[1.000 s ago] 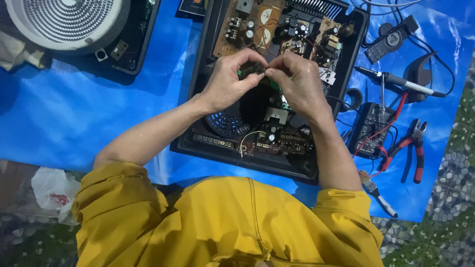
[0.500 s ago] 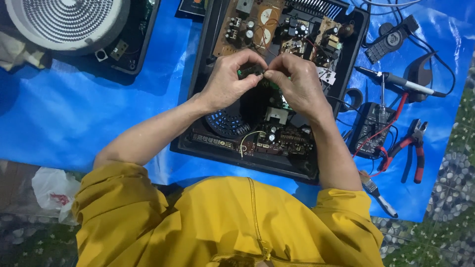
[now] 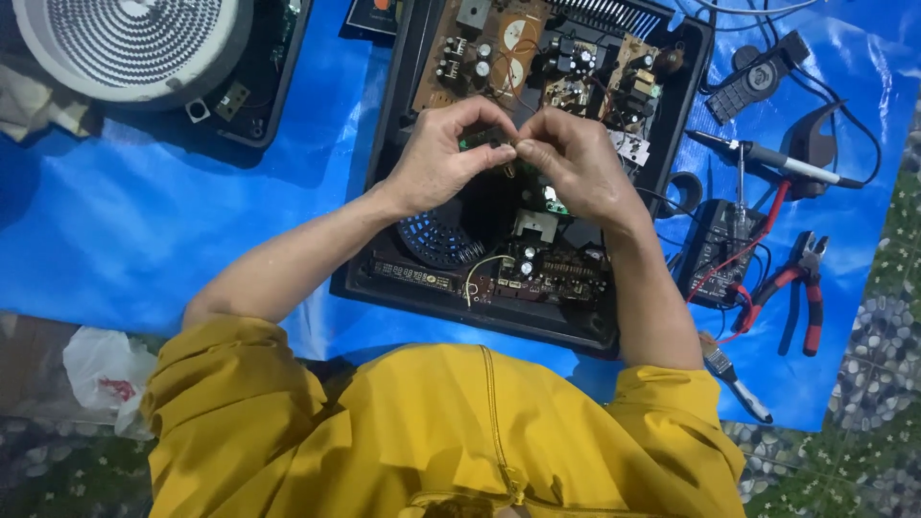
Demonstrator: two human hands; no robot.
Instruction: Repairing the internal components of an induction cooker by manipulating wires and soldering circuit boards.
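Observation:
My left hand and my right hand meet above the middle of an opened black appliance case. Between the fingertips of both hands sits a small green circuit board, pinched from either side. Brown circuit boards with capacitors fill the far half of the case. A blue round fan grille lies under my left wrist. A dark board with a white wire loop lies near the case's front edge.
A blue tarp covers the floor. A white round coil plate on a black base sits far left. To the right lie a soldering iron, a multimeter, red-handled pliers, a small brush. A white plastic bag lies near left.
Both hands stay pinched together over the case; the fingers shifted only slightly on the small green board.

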